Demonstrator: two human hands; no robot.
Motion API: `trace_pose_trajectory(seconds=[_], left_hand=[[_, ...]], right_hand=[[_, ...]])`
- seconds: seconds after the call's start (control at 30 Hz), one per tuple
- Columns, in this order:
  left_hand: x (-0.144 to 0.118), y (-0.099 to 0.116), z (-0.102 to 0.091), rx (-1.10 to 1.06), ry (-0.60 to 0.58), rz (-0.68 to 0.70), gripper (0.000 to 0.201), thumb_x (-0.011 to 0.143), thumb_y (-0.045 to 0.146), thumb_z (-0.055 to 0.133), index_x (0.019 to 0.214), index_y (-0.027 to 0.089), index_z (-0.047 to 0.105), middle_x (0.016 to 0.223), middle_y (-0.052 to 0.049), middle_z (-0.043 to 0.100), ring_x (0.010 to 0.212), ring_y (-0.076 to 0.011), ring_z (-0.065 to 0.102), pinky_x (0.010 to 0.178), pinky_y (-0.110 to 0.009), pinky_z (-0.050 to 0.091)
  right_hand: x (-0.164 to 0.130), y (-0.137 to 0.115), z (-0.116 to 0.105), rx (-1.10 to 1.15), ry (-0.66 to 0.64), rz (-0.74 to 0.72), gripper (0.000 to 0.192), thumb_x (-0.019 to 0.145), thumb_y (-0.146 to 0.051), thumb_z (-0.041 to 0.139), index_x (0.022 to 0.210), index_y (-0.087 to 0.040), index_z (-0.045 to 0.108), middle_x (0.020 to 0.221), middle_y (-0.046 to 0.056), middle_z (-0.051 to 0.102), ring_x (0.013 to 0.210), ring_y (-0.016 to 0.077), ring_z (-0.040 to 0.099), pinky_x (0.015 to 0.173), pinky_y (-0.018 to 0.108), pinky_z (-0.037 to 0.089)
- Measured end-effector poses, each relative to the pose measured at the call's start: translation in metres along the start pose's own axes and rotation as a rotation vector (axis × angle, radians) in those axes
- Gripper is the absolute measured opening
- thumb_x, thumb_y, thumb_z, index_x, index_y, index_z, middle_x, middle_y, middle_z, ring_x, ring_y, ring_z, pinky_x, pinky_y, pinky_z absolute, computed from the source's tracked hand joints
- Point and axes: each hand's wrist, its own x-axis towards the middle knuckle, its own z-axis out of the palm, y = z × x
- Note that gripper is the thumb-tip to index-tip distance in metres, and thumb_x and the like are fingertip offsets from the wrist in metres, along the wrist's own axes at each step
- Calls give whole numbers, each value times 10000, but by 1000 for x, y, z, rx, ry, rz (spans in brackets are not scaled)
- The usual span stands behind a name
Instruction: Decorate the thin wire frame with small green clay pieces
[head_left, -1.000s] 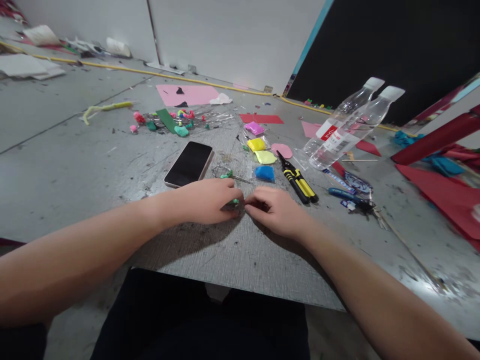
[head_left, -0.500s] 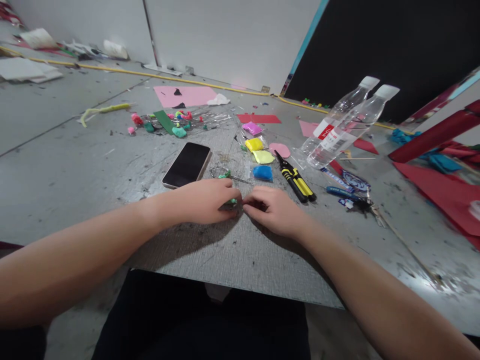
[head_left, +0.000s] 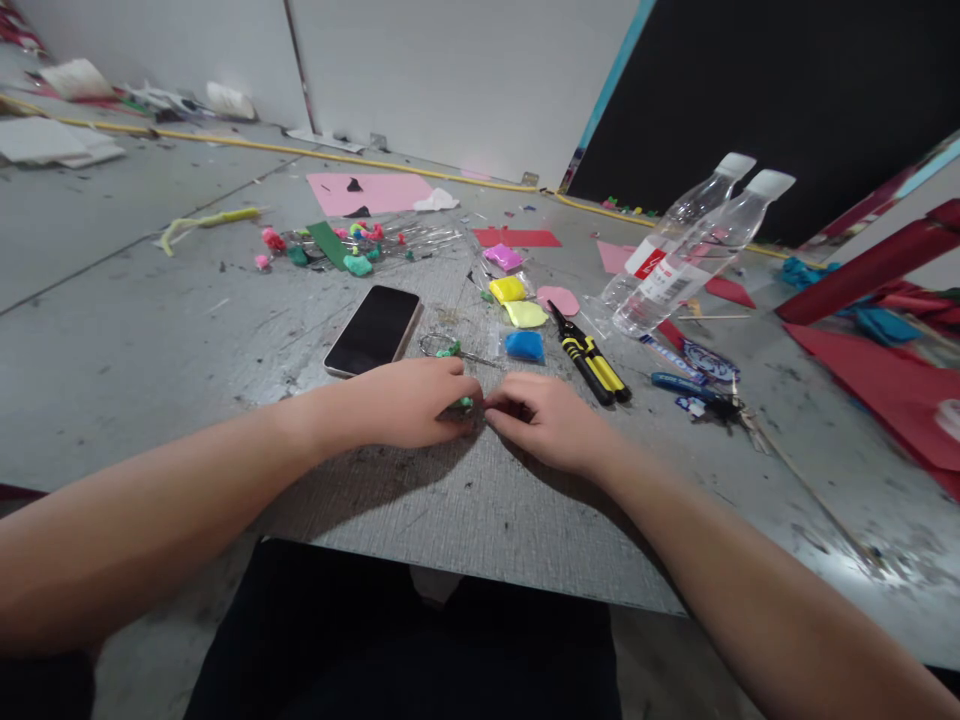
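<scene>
My left hand (head_left: pixel 420 402) rests low over the near part of the table, its fingers closed round a small lump of green clay (head_left: pixel 463 403). Fingertip to fingertip with it is my right hand (head_left: pixel 551 420), pinched on something too small or hidden to name. Just beyond my fingers lies a thin wire loop (head_left: pixel 435 345) with green clay on it. A blue clay packet (head_left: pixel 524 346) sits close to the right knuckles, and a pair of black-and-yellow pliers (head_left: pixel 592 360) is to its right. Left of my left hand is a phone (head_left: pixel 375 330), screen up.
Yellow clay (head_left: pixel 508 289) and purple clay (head_left: pixel 503 257) lie further back. Two clear bottles (head_left: pixel 686 255) stand at the right. Wires with coloured clay ends (head_left: pixel 360 240) are heaped behind the phone. Red paper (head_left: pixel 885 390) and a thin stick (head_left: pixel 817 490) are far right.
</scene>
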Motion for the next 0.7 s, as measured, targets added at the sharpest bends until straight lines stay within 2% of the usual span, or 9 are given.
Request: trace_pose_trajectory(seconds=[0.7], left_hand=[[0,1,-1,12,-14,-7,304,997,378,578,1183,170,697,1039,-96,641,917,-241,661,802,-344,467]], right_hand=[[0,-1,-1,3,-11,11,112,949,-234,599,860,-201,659,836,30,639,792,184,580,729,330,415]])
